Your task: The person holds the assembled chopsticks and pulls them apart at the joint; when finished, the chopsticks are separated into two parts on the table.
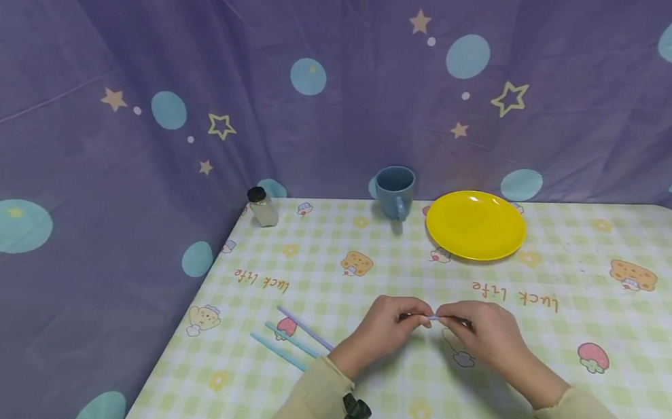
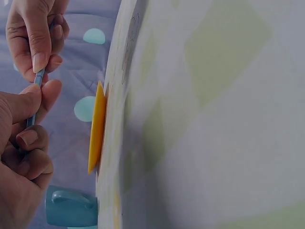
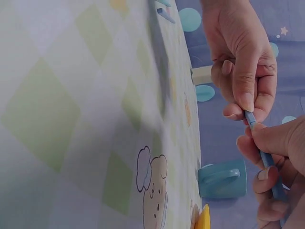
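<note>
Purple curtain (image 1: 82, 162) fills the far left, and now, at the table's back corner, it's a small bottle (image 1: 263, 209) with a black lid standing by the edge. Nearer in come three slim sticks lying slanted and roughly side by side on the checked tablecloth (image 1: 656, 325): one teal stick (image 1: 278, 352), another teal stick (image 1: 291, 340), then a lilac stick (image 1: 305, 328), their near ends running in behind the left forearm. Further back, a blue mug (image 1: 394, 192) stands upright, handle to the front. And it's the left hand (image 1: 388, 327), thumb and forefinger in a tight pinch on the held stick (image 3: 267, 160), which bridges both hands above the cloth! Its tint is hard to call, lilac from the head, bluer in the dim wrist views. Behind, a yellow plate (image 1: 476, 225) lies flat, just right of the mug. Then the right hand (image 1: 486, 331), nose to nose with the left, thumb and forefinger clamping that same stick, its shaft running back along the curled lower fingers. Right again, a printed strawberry (image 1: 594, 357) dots the cloth.
</note>
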Action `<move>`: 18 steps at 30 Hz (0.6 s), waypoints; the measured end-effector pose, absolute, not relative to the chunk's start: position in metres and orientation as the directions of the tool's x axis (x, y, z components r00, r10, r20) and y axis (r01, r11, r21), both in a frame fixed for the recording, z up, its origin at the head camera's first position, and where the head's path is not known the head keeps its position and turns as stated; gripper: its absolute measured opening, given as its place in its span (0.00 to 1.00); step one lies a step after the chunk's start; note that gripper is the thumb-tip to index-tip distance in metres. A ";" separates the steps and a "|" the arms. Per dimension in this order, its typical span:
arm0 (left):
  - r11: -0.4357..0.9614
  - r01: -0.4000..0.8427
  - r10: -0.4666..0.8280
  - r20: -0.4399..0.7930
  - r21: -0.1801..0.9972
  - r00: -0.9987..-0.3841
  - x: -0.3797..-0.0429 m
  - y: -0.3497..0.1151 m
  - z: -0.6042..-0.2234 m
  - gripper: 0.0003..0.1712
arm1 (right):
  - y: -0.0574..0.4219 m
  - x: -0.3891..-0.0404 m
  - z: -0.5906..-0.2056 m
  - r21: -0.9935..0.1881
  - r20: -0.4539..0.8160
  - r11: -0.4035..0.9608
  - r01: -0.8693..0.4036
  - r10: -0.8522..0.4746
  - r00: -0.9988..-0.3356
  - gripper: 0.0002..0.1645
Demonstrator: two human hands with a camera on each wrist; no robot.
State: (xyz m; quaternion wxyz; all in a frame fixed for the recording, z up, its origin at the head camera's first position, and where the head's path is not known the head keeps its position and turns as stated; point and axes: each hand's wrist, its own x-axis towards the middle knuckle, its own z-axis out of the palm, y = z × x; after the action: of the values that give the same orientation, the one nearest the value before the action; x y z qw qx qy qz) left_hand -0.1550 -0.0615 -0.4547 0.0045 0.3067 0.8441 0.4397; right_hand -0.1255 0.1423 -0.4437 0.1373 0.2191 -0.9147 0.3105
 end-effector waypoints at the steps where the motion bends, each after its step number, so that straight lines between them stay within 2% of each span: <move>1: 0.421 0.505 0.520 0.255 0.753 -0.815 -0.155 -0.061 -0.455 0.04 | 0.143 -0.126 -0.443 -0.511 0.380 0.713 -0.480 -0.314 -0.870 0.07; 10: 0.400 0.458 0.535 0.204 0.794 -0.820 -0.158 -0.063 -0.455 0.04 | 0.146 -0.127 -0.436 -0.553 0.299 0.689 -0.469 -0.360 -0.883 0.03; 14: 0.445 0.504 0.555 0.214 0.740 -0.804 -0.158 -0.063 -0.453 0.05 | 0.147 -0.128 -0.437 -0.550 0.284 0.690 -0.471 -0.376 -0.882 0.02; 18: 0.489 0.557 0.564 0.244 0.671 -0.789 -0.160 -0.061 -0.453 0.05 | 0.148 -0.128 -0.442 -0.532 0.324 0.686 -0.495 -0.375 -0.868 0.05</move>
State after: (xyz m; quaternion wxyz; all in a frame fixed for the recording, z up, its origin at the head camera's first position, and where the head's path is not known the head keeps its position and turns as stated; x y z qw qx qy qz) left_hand -0.1596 -0.0614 -0.4530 0.0044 0.3249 0.8627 0.3875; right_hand -0.1284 0.1477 -0.4418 0.0951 0.2382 -0.9133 0.3163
